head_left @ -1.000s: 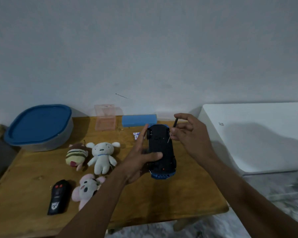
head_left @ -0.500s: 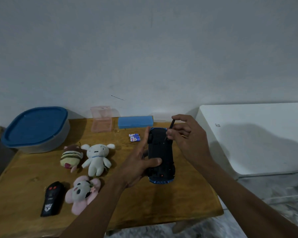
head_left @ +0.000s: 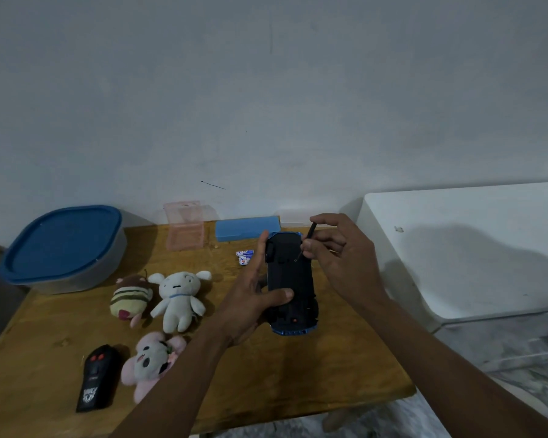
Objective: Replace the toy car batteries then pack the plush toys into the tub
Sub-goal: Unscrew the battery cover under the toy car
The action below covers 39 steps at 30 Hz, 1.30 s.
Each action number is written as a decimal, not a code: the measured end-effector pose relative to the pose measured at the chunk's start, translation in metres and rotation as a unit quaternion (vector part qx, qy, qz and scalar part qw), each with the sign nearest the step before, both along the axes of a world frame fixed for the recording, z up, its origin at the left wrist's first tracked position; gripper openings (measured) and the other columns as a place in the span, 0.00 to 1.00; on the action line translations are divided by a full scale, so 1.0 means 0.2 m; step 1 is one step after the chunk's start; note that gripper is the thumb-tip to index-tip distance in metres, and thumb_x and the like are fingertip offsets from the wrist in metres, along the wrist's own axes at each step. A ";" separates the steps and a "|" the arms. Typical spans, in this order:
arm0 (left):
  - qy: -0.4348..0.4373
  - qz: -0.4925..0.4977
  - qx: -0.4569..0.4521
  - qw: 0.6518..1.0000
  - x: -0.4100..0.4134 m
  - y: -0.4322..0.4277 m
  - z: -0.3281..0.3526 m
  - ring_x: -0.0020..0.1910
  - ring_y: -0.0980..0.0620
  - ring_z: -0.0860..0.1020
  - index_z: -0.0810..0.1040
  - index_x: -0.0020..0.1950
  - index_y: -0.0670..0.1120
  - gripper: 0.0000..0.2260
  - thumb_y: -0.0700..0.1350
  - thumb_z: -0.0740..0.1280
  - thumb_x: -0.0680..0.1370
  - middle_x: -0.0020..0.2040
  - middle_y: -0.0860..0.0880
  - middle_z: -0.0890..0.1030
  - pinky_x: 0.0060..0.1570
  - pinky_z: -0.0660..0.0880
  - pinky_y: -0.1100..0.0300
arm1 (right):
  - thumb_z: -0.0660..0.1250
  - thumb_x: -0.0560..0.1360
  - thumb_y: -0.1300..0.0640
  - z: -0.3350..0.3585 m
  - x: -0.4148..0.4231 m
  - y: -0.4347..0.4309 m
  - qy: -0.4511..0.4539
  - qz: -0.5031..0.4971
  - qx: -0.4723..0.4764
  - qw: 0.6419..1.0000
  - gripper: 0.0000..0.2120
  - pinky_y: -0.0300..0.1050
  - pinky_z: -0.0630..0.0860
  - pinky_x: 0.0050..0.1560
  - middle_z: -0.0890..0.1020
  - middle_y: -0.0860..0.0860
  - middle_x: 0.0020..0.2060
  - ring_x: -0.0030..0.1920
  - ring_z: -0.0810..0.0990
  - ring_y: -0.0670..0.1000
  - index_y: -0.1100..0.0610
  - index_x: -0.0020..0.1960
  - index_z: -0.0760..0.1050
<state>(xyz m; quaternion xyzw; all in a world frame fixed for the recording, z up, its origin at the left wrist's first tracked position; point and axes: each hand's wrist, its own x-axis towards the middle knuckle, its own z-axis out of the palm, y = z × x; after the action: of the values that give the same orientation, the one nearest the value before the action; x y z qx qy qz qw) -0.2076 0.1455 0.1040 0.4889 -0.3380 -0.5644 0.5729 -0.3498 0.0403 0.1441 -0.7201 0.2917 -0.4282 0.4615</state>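
Plain grey wall behind, wooden counter (head_left: 266,390) pushed against it, white flat-topped unit (head_left: 472,248) butted to the counter's right edge

Toy car (head_left: 293,276) is held belly-up over the counter's middle-right, black underside facing the camera, blue body visible only at the near and far ends. Whether it rests on the counter cannot be told

Left grip (head_left: 250,298): wrapped on the toy car from its left side, thumb laid across the underside, fingers stretched along the far flank

Right grip (head_left: 339,263): narrow pinch on a thin dark screwdriver (head_left: 310,233), shaft tilted, tip set against the underside near the car's far end

Batteries (head_left: 244,257): small blue-and-white pack lying flat on the counter, just left of the left grip's fingertips, partly hidden by them

Tub (head_left: 108,267): back-left corner, blue lid (head_left: 60,241) seated on it

Plush toys are laid out left of the car, all outside the tub:
- striped plush (head_left: 130,298), near the tub
- white plush (head_left: 179,298), touching the striped one's right side
- pink plush (head_left: 152,361), closer to the near edge, partly covered by the left forearm

Black remote (head_left: 97,379) is lying just left of the pink plush

At the wall: clear pink box (head_left: 185,229) and flat blue box (head_left: 247,227), side by side, the blue one right behind the car's far end
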 end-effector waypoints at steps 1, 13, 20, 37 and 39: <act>0.000 0.001 0.001 1.000 0.00 0.00 0.00 0.60 0.40 0.78 0.56 0.70 0.73 0.44 0.28 0.67 0.74 0.67 0.42 0.74 0.53 0.79 0.43 | 0.70 0.74 0.64 0.00 0.00 0.00 -0.001 0.000 0.000 1.000 0.15 0.44 0.83 0.45 0.85 0.52 0.42 0.43 0.85 0.47 0.50 0.55 0.75; -0.002 0.002 0.001 1.000 -0.01 0.02 0.00 0.56 0.42 0.81 0.55 0.73 0.71 0.44 0.28 0.67 0.74 0.65 0.43 0.76 0.50 0.80 0.46 | 0.69 0.74 0.65 -0.01 0.00 0.01 -0.014 -0.001 -0.010 1.000 0.16 0.42 0.83 0.44 0.85 0.50 0.41 0.42 0.85 0.47 0.47 0.55 0.75; -0.006 0.002 0.010 1.000 -0.03 0.04 0.01 0.55 0.40 0.81 0.54 0.72 0.71 0.44 0.28 0.67 0.74 0.62 0.39 0.77 0.49 0.80 0.45 | 0.70 0.74 0.64 -0.03 -0.01 0.03 -0.004 -0.008 -0.050 0.999 0.15 0.42 0.83 0.43 0.85 0.50 0.40 0.41 0.85 0.45 0.47 0.55 0.75; 0.005 -0.002 0.020 1.000 -0.03 0.04 0.01 0.57 0.38 0.80 0.55 0.73 0.70 0.44 0.28 0.66 0.75 0.62 0.39 0.78 0.54 0.79 0.42 | 0.72 0.73 0.63 -0.09 -0.01 0.02 0.019 -0.030 -0.156 0.987 0.15 0.41 0.83 0.44 0.83 0.46 0.42 0.43 0.84 0.44 0.52 0.58 0.76; 0.006 -0.004 0.025 1.000 -0.02 0.04 0.00 0.58 0.38 0.80 0.55 0.73 0.70 0.44 0.29 0.67 0.75 0.63 0.39 0.77 0.53 0.79 0.42 | 0.74 0.71 0.61 -0.09 0.00 0.02 0.022 -0.063 -0.189 0.980 0.13 0.33 0.80 0.42 0.83 0.48 0.41 0.42 0.82 0.45 0.56 0.55 0.79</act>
<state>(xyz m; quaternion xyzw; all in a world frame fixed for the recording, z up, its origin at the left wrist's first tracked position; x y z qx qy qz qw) -0.2126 0.1537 0.1043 0.4983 -0.3220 -0.5777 0.5605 -0.3497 0.0443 0.1267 -0.7839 0.2605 -0.4879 0.2821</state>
